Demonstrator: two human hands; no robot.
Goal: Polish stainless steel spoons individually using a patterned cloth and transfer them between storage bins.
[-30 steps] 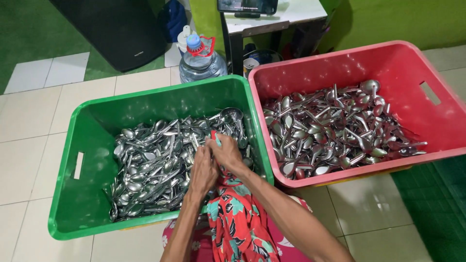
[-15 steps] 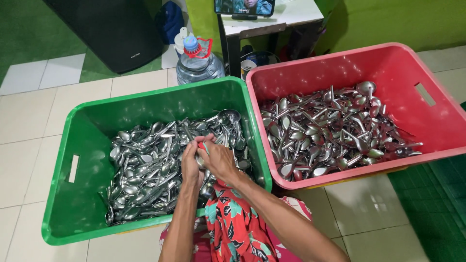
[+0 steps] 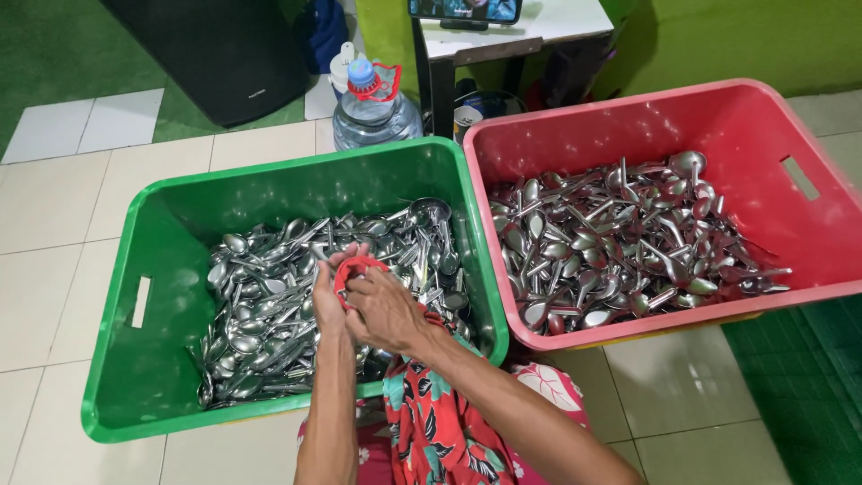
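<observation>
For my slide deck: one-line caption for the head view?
Both hands, left and right, stretch a red band over a green crate of spoons.

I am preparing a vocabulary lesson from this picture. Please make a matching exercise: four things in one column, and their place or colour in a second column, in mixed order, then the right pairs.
Things
1. green crate
2. red crate
3. water bottle
4. red band

Places
A. on the floor behind the green crate
B. between the person's two hands
C. on the right, holding spoons
D. on the left, under the hands

Pairs: 1-D, 2-C, 3-A, 4-B
</observation>
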